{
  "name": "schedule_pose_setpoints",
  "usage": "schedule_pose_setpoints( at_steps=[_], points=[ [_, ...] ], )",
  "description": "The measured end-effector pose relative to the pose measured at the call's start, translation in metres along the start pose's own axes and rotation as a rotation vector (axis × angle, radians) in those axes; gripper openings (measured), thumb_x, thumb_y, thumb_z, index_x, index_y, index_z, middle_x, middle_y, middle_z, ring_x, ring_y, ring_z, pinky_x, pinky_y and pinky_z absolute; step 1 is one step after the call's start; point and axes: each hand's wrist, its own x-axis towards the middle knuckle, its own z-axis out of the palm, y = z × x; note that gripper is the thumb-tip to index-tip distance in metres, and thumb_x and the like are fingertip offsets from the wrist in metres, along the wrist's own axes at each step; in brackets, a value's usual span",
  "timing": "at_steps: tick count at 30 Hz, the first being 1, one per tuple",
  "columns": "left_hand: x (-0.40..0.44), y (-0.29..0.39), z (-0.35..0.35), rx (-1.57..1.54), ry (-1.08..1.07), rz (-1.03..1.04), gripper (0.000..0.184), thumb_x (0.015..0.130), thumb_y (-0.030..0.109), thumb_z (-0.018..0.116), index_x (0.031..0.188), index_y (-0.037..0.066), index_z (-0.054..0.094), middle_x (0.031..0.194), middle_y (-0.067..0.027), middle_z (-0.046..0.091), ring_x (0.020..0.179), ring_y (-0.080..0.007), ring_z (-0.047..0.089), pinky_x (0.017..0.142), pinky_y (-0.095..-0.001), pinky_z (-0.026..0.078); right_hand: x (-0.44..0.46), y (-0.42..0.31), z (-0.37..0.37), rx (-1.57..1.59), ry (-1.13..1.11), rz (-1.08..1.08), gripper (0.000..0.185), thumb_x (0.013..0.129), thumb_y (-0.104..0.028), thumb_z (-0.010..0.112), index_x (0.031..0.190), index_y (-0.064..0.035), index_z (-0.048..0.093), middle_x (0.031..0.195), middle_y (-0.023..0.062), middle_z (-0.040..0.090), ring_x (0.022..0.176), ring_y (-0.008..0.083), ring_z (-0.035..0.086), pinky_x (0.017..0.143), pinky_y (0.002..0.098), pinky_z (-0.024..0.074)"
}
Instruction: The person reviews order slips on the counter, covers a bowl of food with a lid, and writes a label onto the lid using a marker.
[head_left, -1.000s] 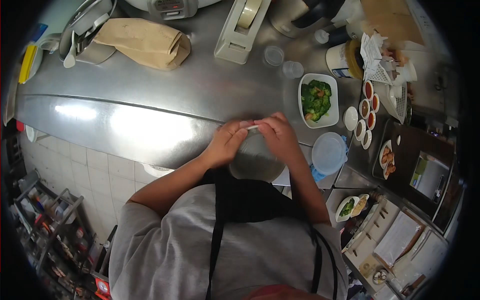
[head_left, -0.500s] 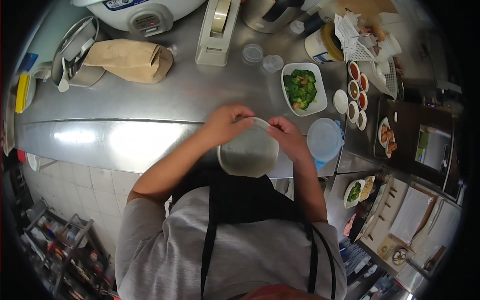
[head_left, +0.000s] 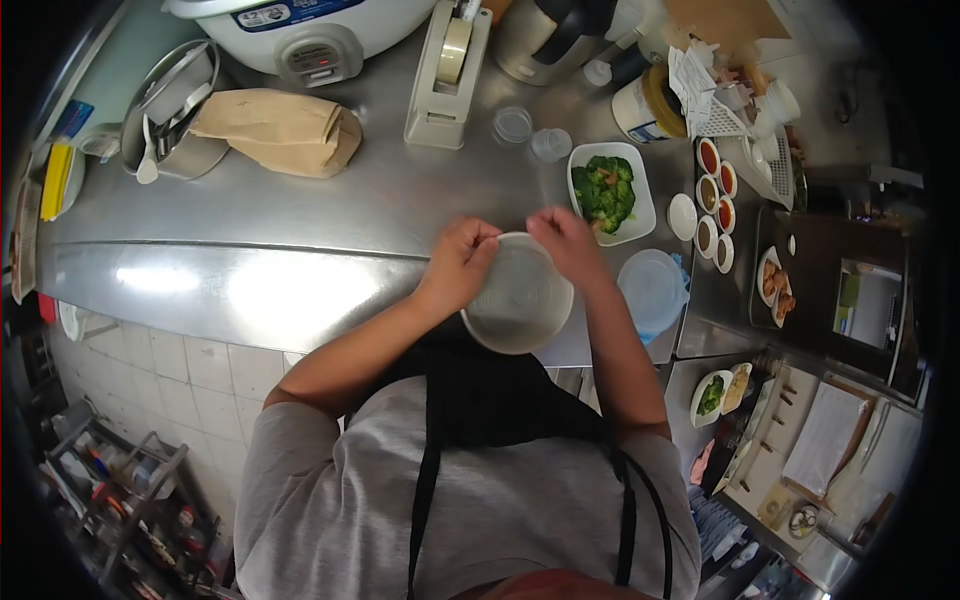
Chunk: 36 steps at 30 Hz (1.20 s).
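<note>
A round translucent plastic container is in front of my black apron, at the counter's front edge. My left hand is closed at its far-left rim, thumb and fingers pinched together. On the far-right rim, my right hand is closed too, its fingertips curled close to the left ones. Beyond my right hand stands a white square dish of broccoli. Right of my right wrist is a round container with a bluish translucent lid, a blue cloth partly under it.
Along the back stand a rice cooker, a tape dispenser and small clear cups. A brown paper bag lies beside a metal pot. Several sauce cups are at right, near a plate of fried pieces.
The view has shifted slightly. The container now looks rounder, tilted differently, and sits a little further right. Both hands remain at its far rim, with the right hand slightly higher.
</note>
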Motion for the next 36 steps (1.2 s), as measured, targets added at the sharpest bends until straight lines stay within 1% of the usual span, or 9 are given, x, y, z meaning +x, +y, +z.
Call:
schedule_pose_setpoints(
  at_steps=[4, 9, 14, 19, 22, 25, 28, 34, 36],
  points=[
    [0.018, -0.009, -0.008, -0.243, -0.065, -0.269, 0.019, 0.085, 0.019, 0.041, 0.088, 0.004, 0.052, 0.076, -0.0004, 0.048, 0.069, -0.0085, 0.044, 0.062, -0.0209, 0.037, 0.062, -0.041, 0.023, 0.152, 0.121, 0.024, 0.028, 0.076, -0.030, 0.054, 0.090, -0.0057, 0.057, 0.069, -0.0005, 0.049, 0.061, 0.0073, 0.042, 0.057, 0.0205, 0.0356],
    [0.089, -0.020, -0.063, -0.221, 0.120, -0.237, 0.024, 0.085, 0.024, 0.039, 0.089, 0.005, 0.054, 0.072, 0.0023, 0.049, 0.066, -0.0077, 0.044, 0.060, -0.0204, 0.036, 0.123, -0.074, 0.065, 0.185, 0.220, 0.189, 0.030, 0.074, -0.032, 0.054, 0.081, -0.0023, 0.059, 0.065, 0.0018, 0.050, 0.061, 0.0106, 0.044, 0.057, 0.0220, 0.0357],
    [0.103, -0.047, -0.086, -0.020, 0.115, -0.076, 0.025, 0.084, 0.021, 0.041, 0.085, 0.003, 0.058, 0.074, 0.0001, 0.057, 0.063, -0.0079, 0.048, 0.059, -0.0206, 0.038, 0.146, -0.068, 0.088, 0.052, 0.296, -0.022, 0.029, 0.074, -0.027, 0.056, 0.081, 0.0013, 0.059, 0.072, 0.0052, 0.056, 0.066, 0.0105, 0.049, 0.061, 0.0245, 0.0384],
    [0.101, -0.045, -0.083, -0.066, 0.157, -0.089, 0.024, 0.080, 0.017, 0.042, 0.077, 0.001, 0.060, 0.072, -0.0063, 0.060, 0.069, -0.0145, 0.055, 0.066, -0.0254, 0.041, 0.057, -0.095, 0.079, 0.121, 0.215, -0.144, 0.025, 0.078, -0.024, 0.054, 0.081, 0.0007, 0.058, 0.073, 0.0032, 0.057, 0.064, 0.0090, 0.049, 0.060, 0.0237, 0.0387],
    [0.107, -0.057, -0.084, -0.009, 0.099, -0.022, 0.026, 0.084, 0.023, 0.041, 0.084, 0.004, 0.059, 0.077, -0.0022, 0.058, 0.067, -0.0091, 0.050, 0.063, -0.0223, 0.039, -0.029, -0.084, 0.090, 0.017, 0.163, -0.071, 0.021, 0.075, -0.020, 0.057, 0.070, -0.0003, 0.055, 0.059, 0.0026, 0.050, 0.056, 0.0080, 0.043, 0.051, 0.0245, 0.0373],
    [0.102, -0.035, -0.088, -0.147, 0.030, -0.140, 0.027, 0.083, 0.027, 0.042, 0.084, 0.006, 0.059, 0.076, -0.0014, 0.058, 0.067, -0.0092, 0.049, 0.064, -0.0234, 0.038, -0.085, -0.054, 0.099, -0.110, -0.013, -0.274, 0.018, 0.073, -0.017, 0.059, 0.066, -0.0008, 0.053, 0.061, 0.0069, 0.047, 0.057, 0.0162, 0.046, 0.054, 0.0277, 0.0378],
    [0.098, -0.008, -0.087, -0.348, 0.064, -0.441, 0.028, 0.082, 0.031, 0.044, 0.081, 0.008, 0.059, 0.075, -0.0005, 0.057, 0.068, -0.0095, 0.048, 0.064, -0.0234, 0.037, -0.103, -0.040, 0.103, -0.057, -0.111, -0.339, 0.017, 0.073, -0.015, 0.058, 0.064, -0.0008, 0.053, 0.063, 0.0097, 0.048, 0.059, 0.0218, 0.047, 0.055, 0.0301, 0.0382],
    [0.114, -0.016, -0.075, 0.061, 0.133, -0.180, 0.030, 0.077, 0.036, 0.050, 0.072, 0.007, 0.058, 0.070, -0.0042, 0.059, 0.059, -0.0130, 0.051, 0.059, -0.0284, 0.040, -0.103, -0.038, 0.104, -0.021, -0.035, -0.298, 0.020, 0.073, -0.016, 0.058, 0.065, 0.0011, 0.053, 0.063, 0.0113, 0.050, 0.058, 0.0218, 0.048, 0.055, 0.0310, 0.0383],
    [0.107, 0.010, -0.072, 0.444, 0.202, -0.163, 0.027, 0.075, 0.032, 0.053, 0.069, 0.006, 0.057, 0.066, -0.0083, 0.058, 0.058, -0.0157, 0.053, 0.057, -0.0306, 0.041, -0.098, -0.036, 0.102, 0.012, 0.001, -0.234, 0.021, 0.074, -0.017, 0.058, 0.066, 0.0019, 0.054, 0.062, 0.0119, 0.050, 0.057, 0.0211, 0.048, 0.054, 0.0311, 0.0383]
  ],
)
